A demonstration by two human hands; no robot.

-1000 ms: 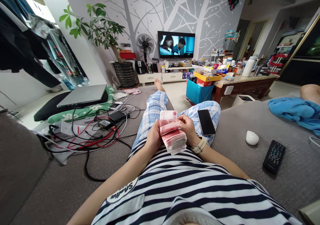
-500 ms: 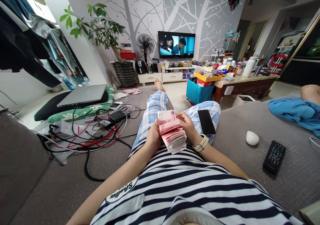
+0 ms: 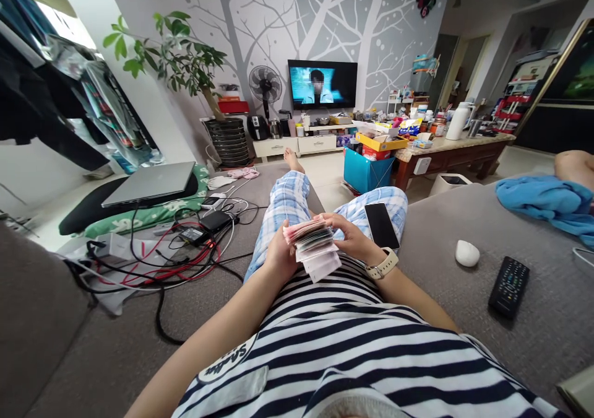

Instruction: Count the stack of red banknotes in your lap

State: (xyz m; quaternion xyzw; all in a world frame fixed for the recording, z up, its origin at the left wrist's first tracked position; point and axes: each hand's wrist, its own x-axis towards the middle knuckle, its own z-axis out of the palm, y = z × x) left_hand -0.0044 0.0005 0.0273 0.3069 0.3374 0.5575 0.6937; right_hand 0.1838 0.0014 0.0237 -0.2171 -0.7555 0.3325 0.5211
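Observation:
A thick stack of banknotes, red at the top and pale lower down, is held over my lap with its edges fanned toward me. My left hand grips the left side of the stack, its thumb up along the edge. My right hand, with a cream watch at the wrist, has its fingers closed at the stack's upper right corner. Some fingers are hidden behind the notes. A black phone rests on my right thigh, beside the right hand.
Tangled cables and a laptop on a cushion are at the left. A white mouse and a remote lie on the sofa at the right. A person's bare leg shows beyond blue cloth.
The red notes that stood upright above the stack have folded down, and the fan now shows more pale edges. My right hand has shifted slightly left along the top. The television picture differs.

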